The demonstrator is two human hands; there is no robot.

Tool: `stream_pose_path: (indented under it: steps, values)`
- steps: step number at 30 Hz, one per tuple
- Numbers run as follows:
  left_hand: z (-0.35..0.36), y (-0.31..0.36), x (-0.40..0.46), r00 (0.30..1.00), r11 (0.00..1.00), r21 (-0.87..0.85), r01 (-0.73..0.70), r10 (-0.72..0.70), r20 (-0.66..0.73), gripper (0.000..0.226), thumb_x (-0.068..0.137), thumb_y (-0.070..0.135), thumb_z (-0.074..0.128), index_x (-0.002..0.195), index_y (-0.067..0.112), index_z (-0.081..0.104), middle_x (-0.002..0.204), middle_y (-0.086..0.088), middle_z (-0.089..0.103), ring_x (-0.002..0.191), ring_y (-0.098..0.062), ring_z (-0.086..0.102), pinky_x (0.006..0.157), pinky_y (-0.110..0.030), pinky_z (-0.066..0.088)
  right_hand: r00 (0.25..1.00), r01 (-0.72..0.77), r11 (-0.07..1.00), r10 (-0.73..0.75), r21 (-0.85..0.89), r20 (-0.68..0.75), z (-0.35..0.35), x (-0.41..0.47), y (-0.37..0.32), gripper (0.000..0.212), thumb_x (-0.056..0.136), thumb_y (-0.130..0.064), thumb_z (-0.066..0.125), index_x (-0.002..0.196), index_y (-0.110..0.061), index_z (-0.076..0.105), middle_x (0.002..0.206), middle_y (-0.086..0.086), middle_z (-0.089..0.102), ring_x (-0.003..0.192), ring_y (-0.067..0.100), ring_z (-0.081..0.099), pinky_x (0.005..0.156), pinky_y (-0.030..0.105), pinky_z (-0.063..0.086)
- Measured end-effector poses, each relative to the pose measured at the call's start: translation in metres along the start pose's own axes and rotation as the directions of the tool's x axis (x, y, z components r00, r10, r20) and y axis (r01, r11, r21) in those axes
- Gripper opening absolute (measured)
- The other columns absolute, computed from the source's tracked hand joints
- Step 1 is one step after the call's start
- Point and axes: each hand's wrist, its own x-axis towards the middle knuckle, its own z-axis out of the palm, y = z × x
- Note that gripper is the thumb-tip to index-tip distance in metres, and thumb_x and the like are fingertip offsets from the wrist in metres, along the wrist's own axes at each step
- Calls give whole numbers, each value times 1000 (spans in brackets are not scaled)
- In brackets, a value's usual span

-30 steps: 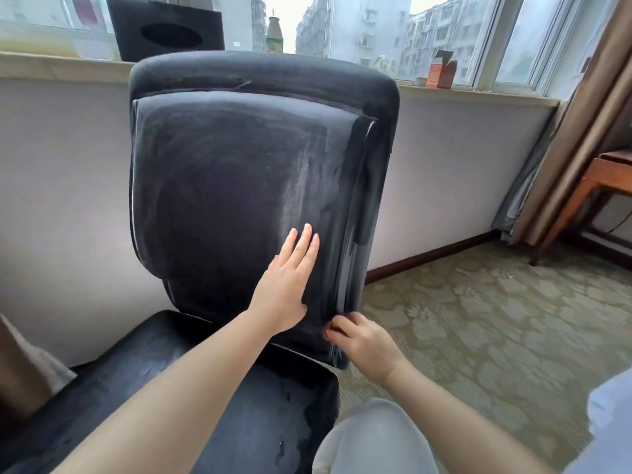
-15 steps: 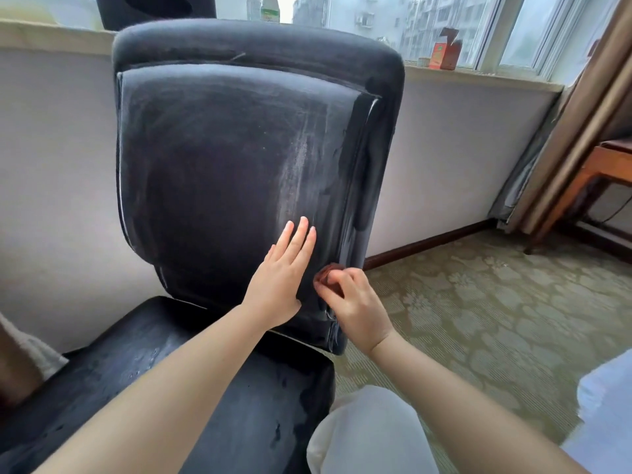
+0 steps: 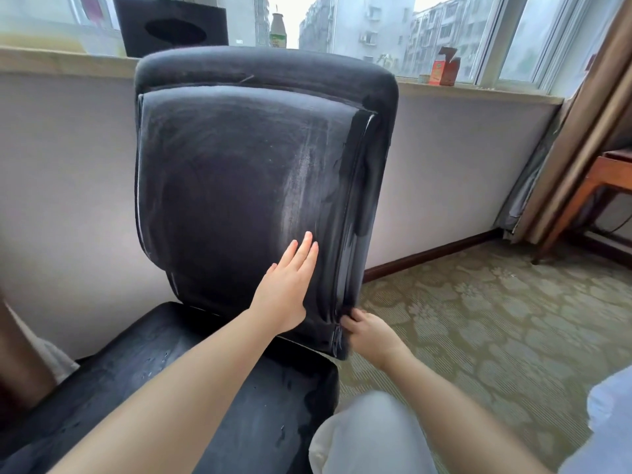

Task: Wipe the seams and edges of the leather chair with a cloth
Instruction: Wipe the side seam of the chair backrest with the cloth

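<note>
Black leather covers the chair (image 3: 239, 186), which occupies the frame centre, backrest upright toward 12 o'clock and seat extending toward 7 o'clock. Pale streaks mark the backrest panel near its right-side seam (image 3: 355, 206).

Left hand (image 3: 285, 289): fingers straight and together, palm flat against the lower backrest at roughly 6 o'clock of the panel.

Right hand (image 3: 371, 333): fingers curled at the lower right corner of the backrest, at 5 o'clock of the panel, touching the seam edge. The cloth cannot be made out in this grip, so whether the fingers hold it cannot be told.

Room: a pale wall (image 3: 68, 186) stands behind the chair, with a windowsill (image 3: 478, 88) along 12 o'clock. On the sill stand a black tissue box (image 3: 171, 27) at 11 o'clock, a bottle (image 3: 278, 29) at 12 o'clock and an orange carton (image 3: 444, 71) at 1 o'clock. Patterned green carpet (image 3: 478, 319) covers the floor at 4 o'clock. A curtain (image 3: 588, 131) and a wooden table leg (image 3: 578, 203) sit at 3 o'clock.
</note>
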Motion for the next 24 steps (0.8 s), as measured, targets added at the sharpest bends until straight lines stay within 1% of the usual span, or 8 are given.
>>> stream_pose_path:
  steps: [3,6,9,12,15,18,20,24]
  values:
    - [3,1,2,1000,1000,24,9,-9,10,105,76,2,65,150,15,-9,156,4,-23,146,-19,-12,108,-40,36,978,-198,973,204,115,-39,0,1,9,49,19,-16,86,66,-12,74,77,0,66,63,19,62,39,20,46]
    - [4,4,1,1000,999,44,24,-25,6,106,76,7,68,150,14,-8,157,1,-22,146,-22,-12,110,-43,33,927,-252,947,296,201,-233,-11,-2,13,36,49,-12,74,85,-11,72,90,5,66,73,23,63,48,25,53]
    - [2,9,0,999,997,66,50,-50,-1,101,81,12,65,150,13,-8,157,1,-21,146,-22,-10,114,-43,25,718,-375,786,582,491,-382,-25,4,9,23,81,-5,54,99,-5,68,99,9,65,86,28,62,70,31,56]
    - [-3,13,-2,997,997,53,64,-63,-33,89,87,17,58,151,13,-4,158,1,-17,147,-21,-6,115,-42,19,419,-407,468,859,784,-295,-58,19,5,24,88,2,56,110,-2,64,105,8,63,97,20,59,89,24,47]
    - [-9,16,-2,994,997,-16,72,-73,-75,78,90,17,53,151,13,4,160,0,-5,147,-18,1,116,-40,18,198,-274,209,967,939,-158,-95,37,6,22,92,-4,54,112,-6,62,108,2,62,98,10,57,90,15,43]
    - [-16,18,2,984,993,-99,65,-80,-156,71,89,11,50,151,12,14,158,0,17,146,-17,8,117,-40,22,146,-194,150,982,969,-122,-120,50,10,21,94,-9,53,113,-11,61,109,-2,62,100,6,55,91,13,41]
    - [-22,17,8,968,987,-149,56,-90,-234,67,88,5,50,149,10,22,151,-1,33,145,-18,15,113,-43,28,168,-157,181,974,971,-154,-128,55,12,19,94,-9,52,109,-13,63,107,-6,61,102,5,55,93,14,40]
    - [-27,16,19,960,984,-176,38,-84,-265,73,86,-1,48,150,13,17,158,1,16,147,-19,7,110,-44,34,270,-201,298,932,933,-239,-106,56,-1,22,97,-13,47,108,-14,66,109,-8,63,102,8,57,95,21,43]
